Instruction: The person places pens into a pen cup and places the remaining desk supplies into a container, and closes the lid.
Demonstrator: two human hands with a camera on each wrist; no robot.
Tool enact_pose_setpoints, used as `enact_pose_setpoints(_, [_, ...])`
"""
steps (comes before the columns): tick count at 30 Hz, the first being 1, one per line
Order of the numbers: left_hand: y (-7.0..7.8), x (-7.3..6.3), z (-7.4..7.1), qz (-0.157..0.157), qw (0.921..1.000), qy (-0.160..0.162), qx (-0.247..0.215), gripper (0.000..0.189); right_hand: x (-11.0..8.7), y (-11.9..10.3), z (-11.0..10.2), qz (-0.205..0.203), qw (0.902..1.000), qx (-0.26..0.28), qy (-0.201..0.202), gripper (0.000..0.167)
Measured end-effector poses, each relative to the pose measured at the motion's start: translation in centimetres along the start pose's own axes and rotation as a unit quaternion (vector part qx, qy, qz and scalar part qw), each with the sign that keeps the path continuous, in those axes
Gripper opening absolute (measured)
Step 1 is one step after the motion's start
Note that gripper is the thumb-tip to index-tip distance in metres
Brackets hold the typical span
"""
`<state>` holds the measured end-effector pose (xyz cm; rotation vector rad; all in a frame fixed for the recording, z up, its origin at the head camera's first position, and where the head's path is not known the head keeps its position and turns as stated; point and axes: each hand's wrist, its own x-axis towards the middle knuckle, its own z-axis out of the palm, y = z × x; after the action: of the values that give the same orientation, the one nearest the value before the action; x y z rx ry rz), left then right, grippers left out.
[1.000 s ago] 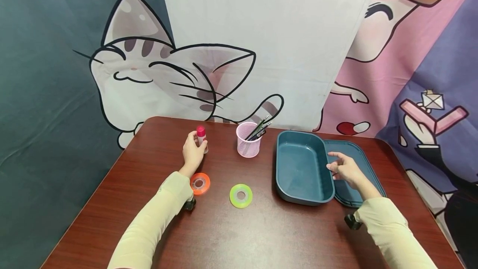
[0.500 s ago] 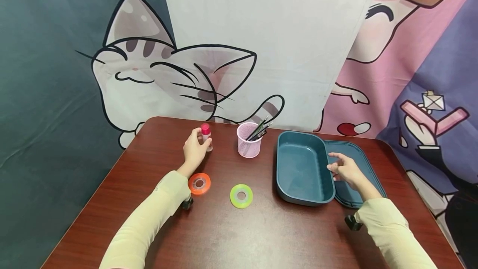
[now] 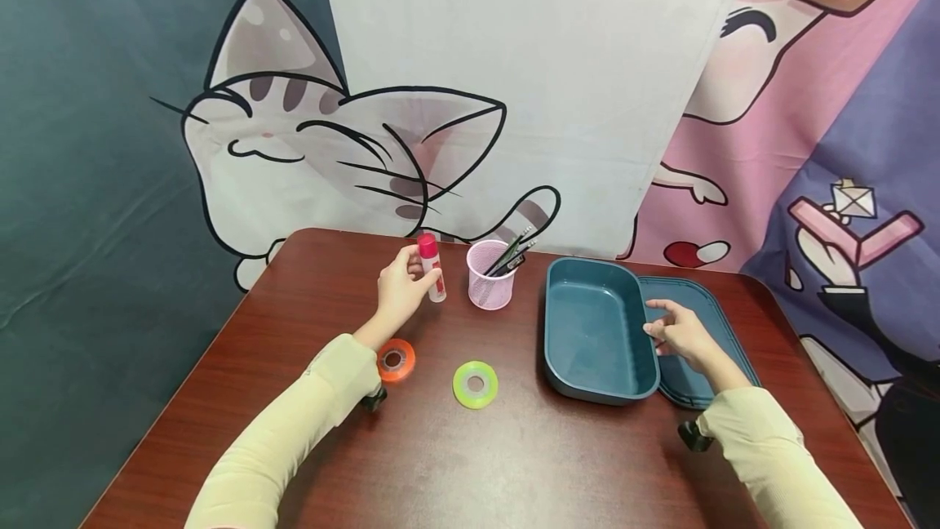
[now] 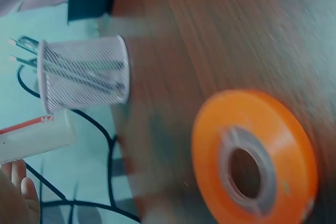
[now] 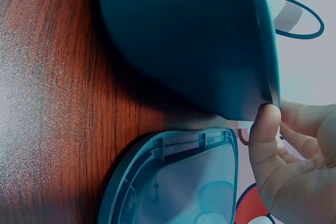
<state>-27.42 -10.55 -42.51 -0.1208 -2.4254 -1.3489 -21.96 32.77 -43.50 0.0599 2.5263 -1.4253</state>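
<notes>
My left hand (image 3: 402, 288) grips a glue stick (image 3: 428, 247) with a red cap and a white body. It is tilted a little, just left of the pink mesh pen cup (image 3: 489, 288). In the left wrist view, the glue stick (image 4: 37, 139) shows against the backdrop, off the table, with part of the hand below it. At the right, the thumb and fingers of my right hand (image 3: 681, 336) pinch the right rim of a deep teal box (image 3: 598, 333), with the thumb at the outer wall (image 5: 194, 51) in the right wrist view.
Pencils and a dark pen (image 3: 510, 261) stand in the cup. An orange tape roll (image 3: 405, 360) lies under my left wrist, and a yellow-green tape roll (image 3: 460, 393) lies near the middle of the table (image 3: 470, 464). The teal lid (image 3: 698, 300) lies partly beneath my right hand.
My left hand has carried the glue stick rightward and slightly up, closer to the pen cup, and the stick now leans. My right hand and the box stay in place.
</notes>
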Motion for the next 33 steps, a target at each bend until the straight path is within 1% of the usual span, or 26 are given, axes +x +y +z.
enact_pose_setpoints(6, [2.0, -0.5, 0.6, 0.015, 0.9986, -0.021, -0.045, 0.043, 0.1, 0.1, -0.1, -0.001, 1.0, -0.002, 0.003, 0.053])
enact_pose_setpoints(13, [4.0, -1.1, 1.4, 0.029, 0.9927, -0.054, -0.104, 0.041, 0.3, 0.2, 0.0, 0.005, 1.0, 0.0, 0.004, 0.052])
enact_pose_setpoints(20, [5.8, -1.7, 2.5, 0.015, 0.9863, -0.081, -0.143, 0.041, 0.3, 0.2, 0.0, 0.005, 1.0, -0.003, 0.002, 0.052])
enact_pose_setpoints(27, [7.2, -2.4, 4.1, -0.001, 0.978, -0.114, -0.174, 0.042, 0.2, 0.3, -0.1, 0.007, 1.0, 0.001, 0.001, 0.052])
enact_pose_setpoints(29, [7.6, -2.6, 4.7, 0.001, 0.975, -0.126, -0.183, 0.041, 0.2, 0.3, -0.1, 0.007, 1.0, 0.0, 0.002, 0.052])
enact_pose_setpoints(33, [8.3, -3.1, 5.9, 0.01, 0.9712, -0.152, -0.183, 0.039, 0.2, 0.3, 0.0, 0.006, 1.0, 0.0, 0.001, 0.052])
